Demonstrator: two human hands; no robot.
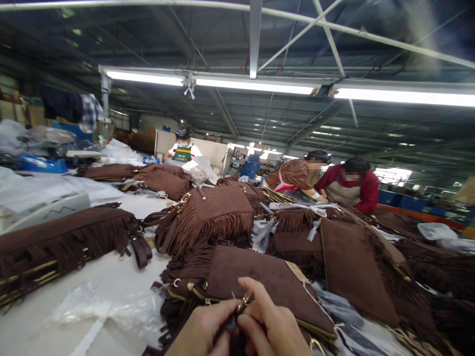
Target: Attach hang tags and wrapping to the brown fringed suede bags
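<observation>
At the bottom middle, my left hand [208, 324] and my right hand [269, 321] meet with fingers closed. Between the right fingertips is a small metal clasp [243, 301]. A dark strap end [234, 333] is pinched below it, mostly covered by the left fingers. Right behind my hands lies a brown fringed bag [256, 272] with a gold zipper along its edge. A tan tag [296, 272] on a white string rests on that bag.
More brown fringed bags [222, 202] are piled beyond and to the right. Another stack of bags [67, 232] lies at left, with a crumpled clear plastic bag [111, 309] nearer me. Several people work across the table, one in a green apron [182, 154].
</observation>
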